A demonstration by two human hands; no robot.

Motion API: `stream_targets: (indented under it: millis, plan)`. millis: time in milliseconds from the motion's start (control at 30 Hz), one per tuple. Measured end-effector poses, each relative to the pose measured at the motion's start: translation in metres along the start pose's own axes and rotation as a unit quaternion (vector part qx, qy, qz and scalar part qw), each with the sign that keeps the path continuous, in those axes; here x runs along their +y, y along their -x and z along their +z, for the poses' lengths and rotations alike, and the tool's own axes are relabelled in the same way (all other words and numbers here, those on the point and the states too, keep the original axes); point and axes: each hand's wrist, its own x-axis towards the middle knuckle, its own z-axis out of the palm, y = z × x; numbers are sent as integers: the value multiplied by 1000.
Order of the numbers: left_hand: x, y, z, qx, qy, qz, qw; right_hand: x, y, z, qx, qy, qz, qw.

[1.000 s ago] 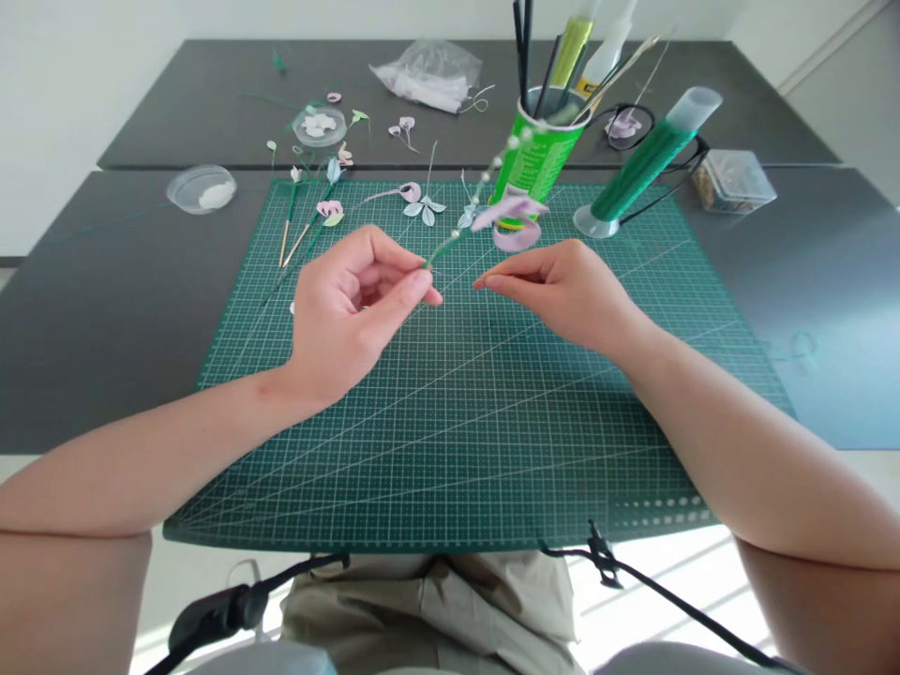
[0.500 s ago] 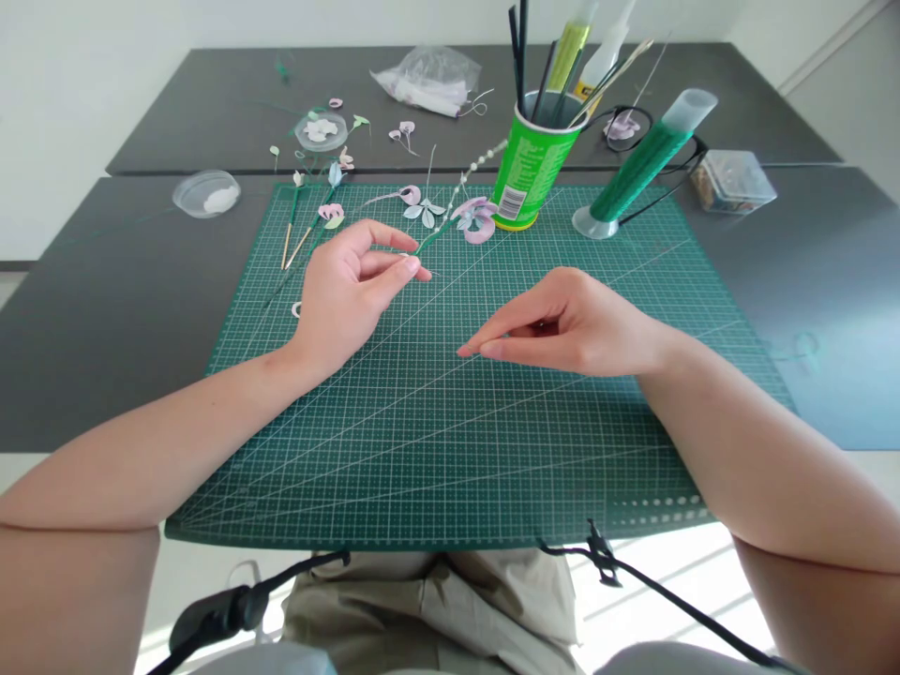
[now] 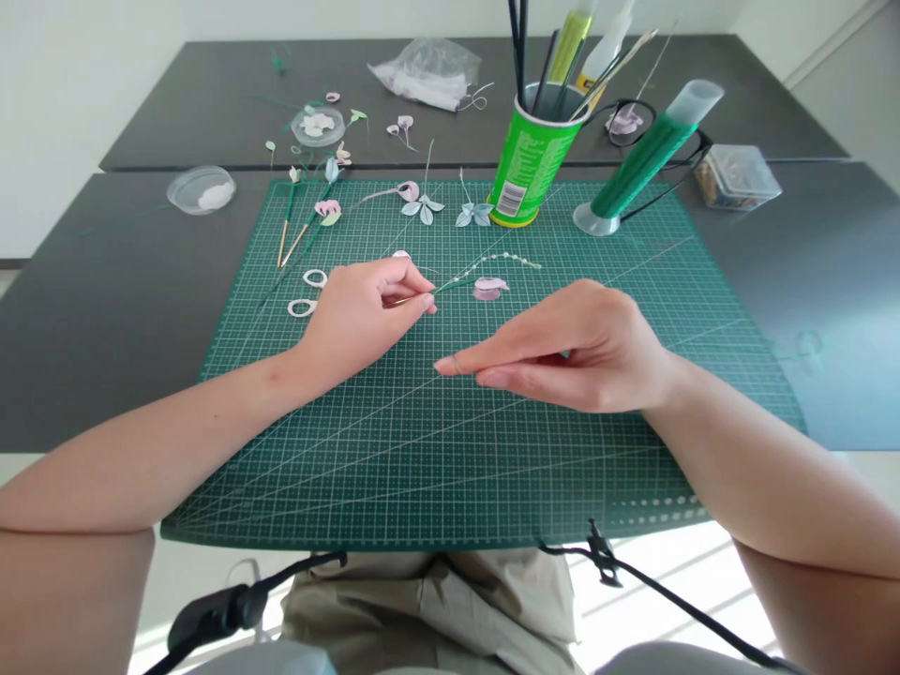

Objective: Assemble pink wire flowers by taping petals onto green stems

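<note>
My left hand (image 3: 380,300) pinches the green-wrapped stem of a fabric flower between thumb and fingertips. The stem's pink-lilac flower (image 3: 488,288) points right, and a beaded white sprig (image 3: 502,257) arcs above it. My right hand (image 3: 562,352) is to the lower right, held above the green cutting mat (image 3: 422,469). Its index finger reaches left over the thumb, the other fingers curled. A thin line, perhaps thread, crosses the index finger near its tip; what the hand grips is too fine to make out. Two white rings (image 3: 302,307) lie left of my left hand.
Behind my hands stand a green can (image 3: 532,164) of sticks and tools and a green tube (image 3: 643,164). Pale blue flowers (image 3: 423,210), green stems with petals (image 3: 327,208), plastic dishes (image 3: 202,190), a clear box (image 3: 738,176) and a plastic bag (image 3: 428,73) lie around.
My left hand has come down towards me with the flower stem, and the beaded sprig now lies flatter. My right hand has moved lower; its index finger now stretches past the thumb.
</note>
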Motion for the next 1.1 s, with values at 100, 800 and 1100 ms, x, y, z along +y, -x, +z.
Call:
stream_targets:
  millis: [100, 800, 1100]
  plan:
    - [0, 1, 1, -40, -47, 28, 998, -1, 1, 0, 75, 94, -43, 992]
    - [13, 25, 2, -118, -58, 229, 965, 30, -5, -10, 241, 135, 164, 947]
    - [14, 31, 1, 30, -95, 289, 952, 39, -10, -14, 179, 78, 247, 949]
